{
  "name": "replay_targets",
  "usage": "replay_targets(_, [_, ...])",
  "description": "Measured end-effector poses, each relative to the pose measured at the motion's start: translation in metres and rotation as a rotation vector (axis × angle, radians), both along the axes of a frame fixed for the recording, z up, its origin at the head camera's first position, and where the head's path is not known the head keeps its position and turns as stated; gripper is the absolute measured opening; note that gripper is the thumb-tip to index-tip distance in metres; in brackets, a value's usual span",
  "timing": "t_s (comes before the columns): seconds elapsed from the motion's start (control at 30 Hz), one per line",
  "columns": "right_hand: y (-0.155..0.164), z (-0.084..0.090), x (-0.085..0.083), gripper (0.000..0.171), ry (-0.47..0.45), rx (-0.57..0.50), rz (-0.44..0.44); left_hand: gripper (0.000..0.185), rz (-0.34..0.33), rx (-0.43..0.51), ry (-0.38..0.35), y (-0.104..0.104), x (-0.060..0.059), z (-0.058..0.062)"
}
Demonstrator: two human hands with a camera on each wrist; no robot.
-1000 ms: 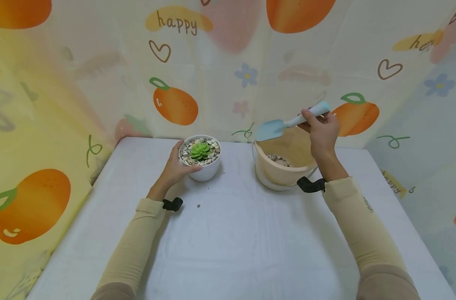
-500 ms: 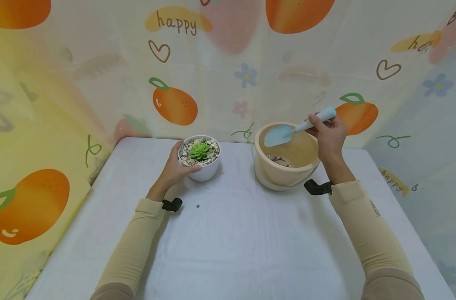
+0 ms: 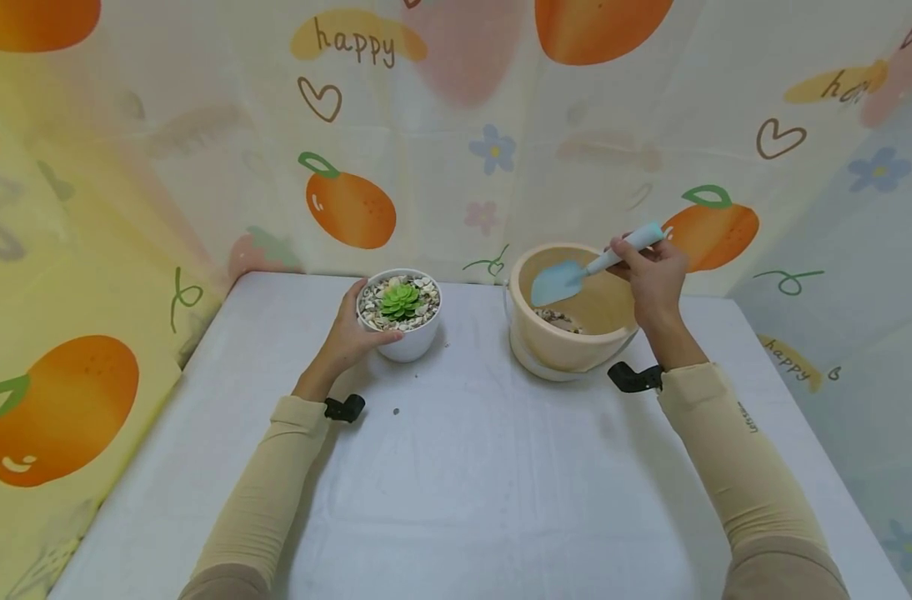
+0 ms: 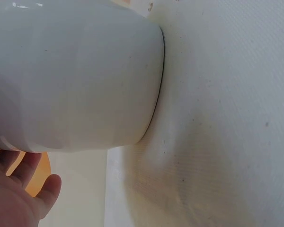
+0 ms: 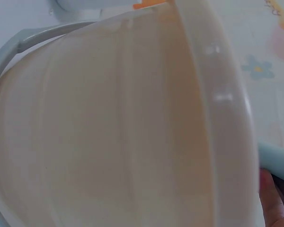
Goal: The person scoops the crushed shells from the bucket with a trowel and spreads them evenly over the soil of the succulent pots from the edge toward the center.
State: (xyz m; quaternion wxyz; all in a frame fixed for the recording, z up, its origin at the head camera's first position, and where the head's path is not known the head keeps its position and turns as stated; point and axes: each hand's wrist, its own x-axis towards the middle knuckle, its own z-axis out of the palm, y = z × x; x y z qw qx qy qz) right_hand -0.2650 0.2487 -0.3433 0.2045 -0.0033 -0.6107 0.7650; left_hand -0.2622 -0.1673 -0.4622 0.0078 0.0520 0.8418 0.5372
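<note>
My left hand (image 3: 358, 325) curls round the left side of a white pot (image 3: 408, 343), thumb along its front. In the pot a green succulent (image 3: 400, 301) sits among pale pebbles (image 3: 422, 315). The left wrist view shows the pot's smooth wall (image 4: 80, 80) standing on the white cloth. My right hand (image 3: 657, 279) grips the handle of a light blue trowel (image 3: 558, 283), whose blade hangs tilted inside the mouth of a beige bucket (image 3: 568, 354). Some pebbles (image 3: 557, 320) lie at the bucket's bottom. In the right wrist view the bucket's wall (image 5: 109, 127) hides most of that hand.
Both vessels stand toward the back of a white-covered table (image 3: 456, 483). The bucket's grey bail handle (image 5: 38, 38) hangs down against its side. A small pebble (image 3: 396, 411) lies on the cloth before the pot. A printed curtain (image 3: 441, 192) rises behind the table.
My right hand has moved slightly right and down, taking the trowel blade from above the bucket's left rim to inside its mouth. The left hand and pot have stayed still.
</note>
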Motion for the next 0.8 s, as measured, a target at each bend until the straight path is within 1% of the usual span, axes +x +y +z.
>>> replay_targets(0.17, [-0.002,-0.006,-0.001,0.01,-0.025,0.019,0.027,0.12,0.005,0.006,-0.006,0.0,-0.001,0.0])
replay_targets(0.4, [-0.004,-0.014,-0.003,0.012,-0.094,0.145,0.044,0.118,0.01,0.006,-0.02,-0.001,-0.001,-0.002])
replay_targets(0.53, [-0.004,-0.019,-0.005,0.014,-0.113,0.21,0.069,0.118,0.018,-0.001,-0.031,0.0,-0.001,-0.001])
replay_targets(0.67, [-0.005,-0.021,-0.007,0.015,-0.134,0.308,0.107,0.118,0.02,-0.013,-0.034,0.0,0.0,0.0])
replay_targets(0.8, [-0.007,-0.022,-0.009,0.014,-0.177,0.473,0.136,0.118,0.017,-0.017,-0.029,0.001,0.001,0.002])
